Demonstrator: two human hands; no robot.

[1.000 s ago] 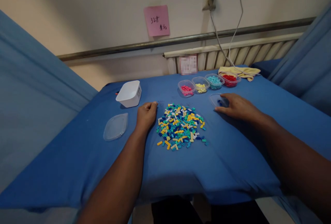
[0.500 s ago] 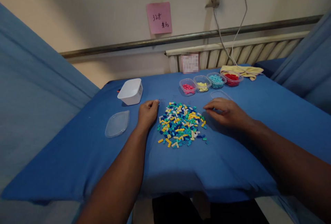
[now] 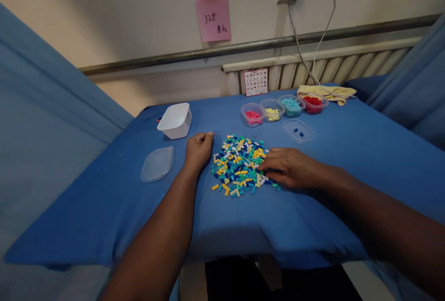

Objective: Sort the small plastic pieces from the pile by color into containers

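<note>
A loose pile of small plastic building bricks [image 3: 239,164] in yellow, white, teal, green and dark blue lies on the blue cloth. At its right edge is my right hand [image 3: 290,166], fingers bent into the bricks and tips close together; what they pinch is too small to make out. My left hand [image 3: 199,150] rests closed on the cloth just left of the pile, thumb against the curled fingers. Anything inside it is hidden. Beyond my right hand, two dark blue bricks [image 3: 299,132] lie on a clear flat lid [image 3: 309,137].
Four clear tubs at the back hold pink [image 3: 253,123], pale yellow [image 3: 272,102], light blue [image 3: 292,114] and red [image 3: 314,109] pieces. A white box [image 3: 174,127] and another clear lid [image 3: 157,166] stand left. A yellow cloth [image 3: 325,91] lies behind, under a hanging cable [image 3: 295,37].
My right hand has moved left and nearer to me, from beside the pile into its right edge. The lid with two blue bricks now shows. My left hand has stayed put.
</note>
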